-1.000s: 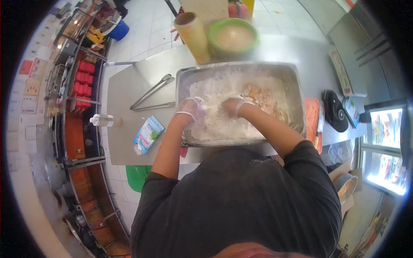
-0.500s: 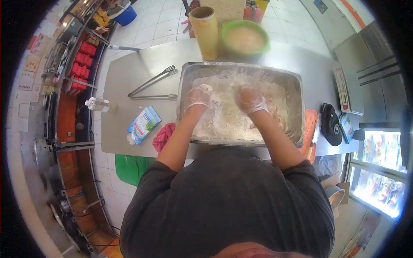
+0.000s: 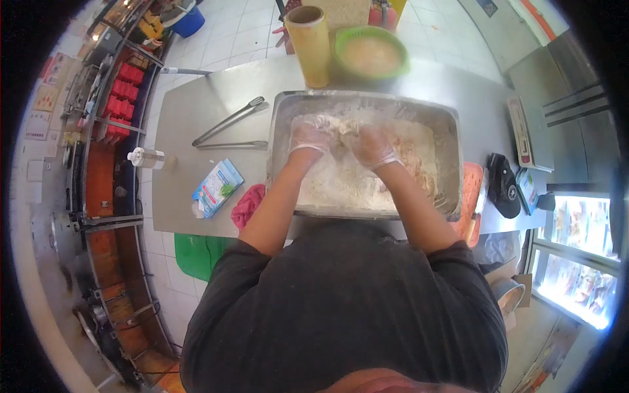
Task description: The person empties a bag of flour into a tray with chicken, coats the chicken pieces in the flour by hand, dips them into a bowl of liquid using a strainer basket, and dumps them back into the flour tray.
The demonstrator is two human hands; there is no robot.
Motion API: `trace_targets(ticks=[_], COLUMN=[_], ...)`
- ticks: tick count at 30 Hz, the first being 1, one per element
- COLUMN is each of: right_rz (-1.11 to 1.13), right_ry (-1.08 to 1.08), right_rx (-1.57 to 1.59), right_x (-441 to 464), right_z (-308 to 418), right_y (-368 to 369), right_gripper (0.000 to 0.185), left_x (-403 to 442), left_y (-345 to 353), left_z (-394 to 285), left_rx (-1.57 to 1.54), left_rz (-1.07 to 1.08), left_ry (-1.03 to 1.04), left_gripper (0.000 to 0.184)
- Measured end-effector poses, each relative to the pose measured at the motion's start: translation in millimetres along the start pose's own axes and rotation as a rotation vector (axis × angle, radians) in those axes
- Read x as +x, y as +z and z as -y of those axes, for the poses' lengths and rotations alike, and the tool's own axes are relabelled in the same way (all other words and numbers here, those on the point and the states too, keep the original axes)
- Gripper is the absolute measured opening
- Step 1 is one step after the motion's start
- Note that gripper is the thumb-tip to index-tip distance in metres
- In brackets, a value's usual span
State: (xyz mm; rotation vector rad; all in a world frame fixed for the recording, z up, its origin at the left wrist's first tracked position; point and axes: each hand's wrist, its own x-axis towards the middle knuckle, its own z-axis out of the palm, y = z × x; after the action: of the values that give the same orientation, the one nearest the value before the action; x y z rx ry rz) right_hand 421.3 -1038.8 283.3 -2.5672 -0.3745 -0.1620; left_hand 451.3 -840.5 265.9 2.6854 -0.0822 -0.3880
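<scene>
A deep metal tray (image 3: pixel 449 190) holds white flour (image 3: pixel 341 187), with floured reddish-orange pieces (image 3: pixel 419 164) toward its right side. Both hands wear clear plastic gloves and are inside the tray. My left hand (image 3: pixel 310 136) is at the upper left of the flour, closed around a floury piece whose shape is hard to make out. Just to its right, my right hand (image 3: pixel 375 145) touches the flour near a coated lump (image 3: pixel 347 128); its fingertips are buried or hidden.
Metal tongs (image 3: pixel 229 121), a blue-white packet (image 3: pixel 218 188) and a pink cloth (image 3: pixel 249 205) lie left of the tray. Behind it stand a yellow cylinder (image 3: pixel 309 49) and a green basin (image 3: pixel 371 54). A red board (image 3: pixel 469 196) and black cap (image 3: pixel 503 185) are at right.
Both hands have moved up toward the back of the tray since a second ago. In the last half second they have come closer together, and a coated lump shows between them.
</scene>
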Motion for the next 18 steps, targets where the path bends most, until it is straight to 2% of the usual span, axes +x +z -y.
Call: trace_targets(ticks=[1,3,4,7,8,10,12,14,15,16,17,18], right_rz=[0.119,0.026,-0.060,-0.080,-0.063,0.295,0.282,0.193,0.136,0.122,0.065,0.016], right_ry=[0.041,0.065,0.097,0.099,0.102,0.247,0.120,0.121,0.155,0.130,0.064,0.003], right_rx=[-0.022,-0.011,0.004,0.096,0.088,0.126,0.077,0.160,0.268,0.254,0.299,0.345], right_x=[0.0,-4.6,-4.0,-2.5,-9.6,-2.4,-1.7,-3.1,2.5,12.7,20.0,24.2], right_z=[10.7,4.9,0.8,-2.6,1.4,19.8,11.2,1.9,-2.3,-1.0,-1.1,1.1], right_y=[-12.2,-18.2,-19.3,-9.5,-2.9,-6.9,-5.0,-12.6,-21.2,-36.3,-51.5,-68.5], right_gripper=[0.021,0.023,0.025,0.029,0.029,0.031,0.035,0.034,0.033,0.033,0.030,0.028], left_x=[-3.7,-9.4,-2.8,-2.2,-5.1,-2.9,-4.8,-3.5,-6.1,-9.6,-9.9,-8.3], left_y=[-1.4,1.9,6.3,21.8,27.7,23.1,18.8,15.6,10.3,6.6,2.8,1.3], left_z=[-0.9,1.0,6.0,17.8,19.4,9.9,1.6,12.2,16.9,21.6,27.3,36.3], left_rx=[-0.003,0.021,0.016,0.052,-0.067,-0.195,0.266,0.475,0.473,0.312,0.146,0.137], left_rz=[-0.013,-0.210,-0.218,-0.257,-0.217,-0.227,-0.102,-0.012,-0.050,-0.096,-0.134,-0.150], left_ry=[0.003,0.053,0.053,0.091,0.165,0.253,0.296,0.347,0.346,0.253,0.163,0.164], left_gripper=[0.030,0.029,0.029,0.029,0.029,0.029,0.024,0.022,0.022,0.023,0.025,0.025])
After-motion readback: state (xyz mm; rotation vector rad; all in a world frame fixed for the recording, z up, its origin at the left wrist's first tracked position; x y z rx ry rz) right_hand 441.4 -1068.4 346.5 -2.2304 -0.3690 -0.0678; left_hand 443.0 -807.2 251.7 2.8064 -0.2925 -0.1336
